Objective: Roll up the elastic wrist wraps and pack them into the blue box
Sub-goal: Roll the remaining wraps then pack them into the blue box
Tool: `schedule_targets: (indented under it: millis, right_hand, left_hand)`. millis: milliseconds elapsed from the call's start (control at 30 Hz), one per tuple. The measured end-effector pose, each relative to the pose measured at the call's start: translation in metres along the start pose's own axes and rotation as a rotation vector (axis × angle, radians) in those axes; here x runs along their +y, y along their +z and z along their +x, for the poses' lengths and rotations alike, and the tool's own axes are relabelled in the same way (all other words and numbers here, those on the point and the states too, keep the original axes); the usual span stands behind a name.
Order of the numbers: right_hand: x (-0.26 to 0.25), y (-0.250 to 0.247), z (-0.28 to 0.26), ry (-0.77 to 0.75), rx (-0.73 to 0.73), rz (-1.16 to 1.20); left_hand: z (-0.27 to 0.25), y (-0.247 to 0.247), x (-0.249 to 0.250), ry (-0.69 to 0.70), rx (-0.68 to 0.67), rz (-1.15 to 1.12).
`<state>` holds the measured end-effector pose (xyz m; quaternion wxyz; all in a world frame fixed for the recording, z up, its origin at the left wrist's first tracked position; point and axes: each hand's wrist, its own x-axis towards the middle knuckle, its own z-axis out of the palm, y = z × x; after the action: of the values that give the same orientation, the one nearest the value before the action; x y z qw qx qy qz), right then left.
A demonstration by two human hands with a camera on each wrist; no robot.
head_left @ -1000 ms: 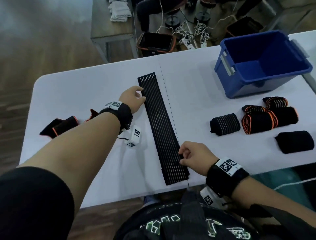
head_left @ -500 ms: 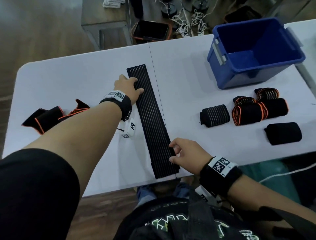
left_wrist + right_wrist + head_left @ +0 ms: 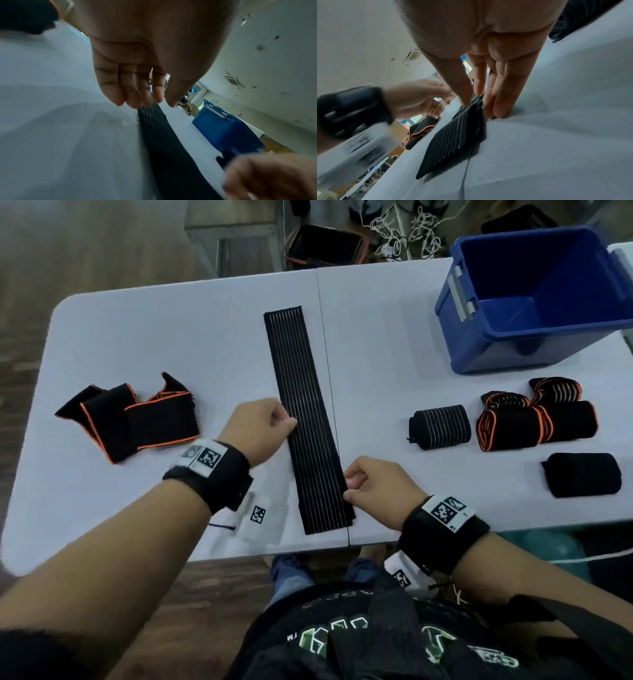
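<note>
1. Head view: a white surface (image 3: 171, 337) carries the job; the blue box (image 3: 534, 302) stands at its far right corner, nothing visible inside.
2. One striped black wrap (image 3: 305, 419) lies flat and full length down the middle, its near end close to the near edge. Thin, soft and stretchy by the look of it, it should weigh little and buckle if pushed, so the sensible hold is the near end, across its full width, to start a tight roll.
3. An unrolled orange-trimmed wrap (image 3: 137, 419) lies crumpled toward the left edge.
4. Rolled wraps (image 3: 534, 422) sit near the right edge, in front of the box, not yet packed.
5. Left hand (image 3: 257, 429) sits at the strip's left edge, midway along, fingers curled with the tips at the fabric; whether they pinch it cannot be told.
6. Right hand (image 3: 376, 491) pinches the strip's right edge near the near end, thumb on top and fingers (image 3: 501, 105) beside the hem.
</note>
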<state>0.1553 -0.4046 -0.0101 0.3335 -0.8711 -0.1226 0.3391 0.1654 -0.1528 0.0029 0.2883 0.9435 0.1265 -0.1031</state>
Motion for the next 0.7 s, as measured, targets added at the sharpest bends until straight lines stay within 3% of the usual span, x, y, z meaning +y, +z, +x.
schedule_targets:
  millis: [100,233,500,700]
  right_hand:
    - [0.007,-0.003,0.005,0.038,-0.01,0.115]
    - [0.011,-0.003,0.01,0.086,-0.019,0.308]
    - [0.013,0.001,0.019,0.041,-0.096,0.338]
    - [0.015,0.002,0.018,0.007,-0.149,0.368]
  left_hand:
    - [-0.063,0.016,-0.003,-0.044,-0.053,-0.075]
    - [-0.106,0.047,-0.003,-0.153,-0.057,-0.159]
    - [-0.121,0.086,0.008,-0.33,0.155,-0.269]
    - [-0.126,0.088,0.012,-0.368,0.187,-0.318]
